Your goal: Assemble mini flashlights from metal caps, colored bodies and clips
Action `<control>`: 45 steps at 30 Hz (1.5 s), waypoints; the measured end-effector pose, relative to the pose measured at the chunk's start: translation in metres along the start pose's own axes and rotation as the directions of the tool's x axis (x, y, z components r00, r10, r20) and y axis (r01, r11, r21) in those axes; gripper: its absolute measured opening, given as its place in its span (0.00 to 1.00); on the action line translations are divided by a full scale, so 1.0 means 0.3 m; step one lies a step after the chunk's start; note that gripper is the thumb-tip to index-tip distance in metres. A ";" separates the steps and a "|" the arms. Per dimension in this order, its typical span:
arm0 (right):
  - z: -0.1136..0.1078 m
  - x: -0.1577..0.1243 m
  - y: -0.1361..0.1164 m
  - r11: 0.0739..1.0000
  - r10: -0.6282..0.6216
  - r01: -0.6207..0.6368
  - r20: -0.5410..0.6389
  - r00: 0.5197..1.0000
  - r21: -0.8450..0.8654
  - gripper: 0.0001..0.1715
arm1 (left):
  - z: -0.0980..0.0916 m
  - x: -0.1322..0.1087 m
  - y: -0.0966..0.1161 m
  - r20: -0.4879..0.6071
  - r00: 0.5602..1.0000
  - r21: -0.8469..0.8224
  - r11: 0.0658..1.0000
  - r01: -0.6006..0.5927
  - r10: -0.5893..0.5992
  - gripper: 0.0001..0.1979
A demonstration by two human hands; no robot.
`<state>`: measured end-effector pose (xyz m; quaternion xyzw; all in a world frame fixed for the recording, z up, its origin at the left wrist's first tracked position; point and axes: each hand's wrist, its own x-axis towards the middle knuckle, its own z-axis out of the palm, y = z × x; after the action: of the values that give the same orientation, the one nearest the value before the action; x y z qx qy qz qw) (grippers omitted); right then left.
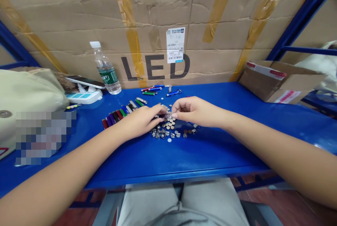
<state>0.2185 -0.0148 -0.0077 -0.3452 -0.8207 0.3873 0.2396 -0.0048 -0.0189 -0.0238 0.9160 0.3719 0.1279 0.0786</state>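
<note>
The left hand (140, 121) and right hand (196, 111) pinch over small metal discs (165, 131). I cannot tell if either grip holds one.

1. We find a pixelated patch (44, 138) on the left of the counter (200, 155), blurred so that we cannot tell what lies beneath it.
2. The left hand (139, 122) and right hand (197, 111) hide part of the small metal discs (168, 126), and we cannot tell whether the hands hold one.
3. The printed label (175, 45) on the cardboard carton (79, 18) has print too small for us to read.
4. The slim coloured tubes (118, 115) are too small for us to identify.
5. We see the cloth bag (26, 92) cut off by the left edge and the white sack (318, 64) by the right.
</note>
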 end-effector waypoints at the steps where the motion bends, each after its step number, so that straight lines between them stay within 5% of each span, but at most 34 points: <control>1: 0.007 0.001 0.003 1.000 -0.003 0.003 -0.010 1.000 0.010 0.11 | -0.001 -0.001 0.003 0.000 1.000 0.005 1.000 -0.002 0.002 0.10; 10: 0.038 0.003 0.010 0.997 -0.066 0.074 -0.207 0.976 0.029 0.11 | -0.001 -0.002 -0.002 -0.013 1.000 -0.041 0.999 -0.006 0.005 0.10; 14: -0.020 -0.004 0.017 0.979 -0.126 0.079 -0.248 0.960 -0.189 0.08 | 0.000 -0.002 -0.015 -0.027 1.000 -0.047 0.999 0.011 -0.013 0.11; 18: -0.082 -0.007 0.048 0.831 -0.160 0.091 -0.079 0.984 -0.548 0.08 | -0.002 -0.003 -0.024 -0.039 0.999 -0.044 0.998 0.037 -0.039 0.10; 22: -0.085 0.003 0.083 0.773 -0.047 0.117 0.128 0.991 -0.624 0.10 | -0.004 -0.003 -0.025 -0.038 0.997 -0.049 0.997 0.063 -0.065 0.10; 30: -0.039 0.021 0.088 0.783 0.011 0.059 0.108 0.994 -0.619 0.07 | -0.004 -0.001 -0.023 -0.021 0.997 -0.048 0.996 0.070 -0.071 0.11; 34: -0.043 0.016 0.072 0.845 -0.185 0.135 -0.047 0.982 -0.517 0.08 | -0.005 -0.001 -0.021 -0.031 0.997 -0.074 0.995 0.069 -0.072 0.11; 38: -0.026 0.007 0.039 0.843 -0.414 0.308 -0.167 0.895 -0.441 0.09 | -0.006 -0.003 -0.014 -0.023 0.999 -0.111 0.993 0.045 -0.048 0.10; 45: 0.031 0.008 0.014 0.813 -0.481 0.378 -0.145 0.865 -0.442 0.08 | -0.006 -0.006 0.013 -0.033 0.999 -0.154 0.988 0.011 -0.016 0.10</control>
<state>0.2124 -0.0155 -0.0160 -0.2366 -0.9019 0.1002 0.3473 -0.0039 -0.0228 -0.0214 0.9024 0.3683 0.1715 0.1436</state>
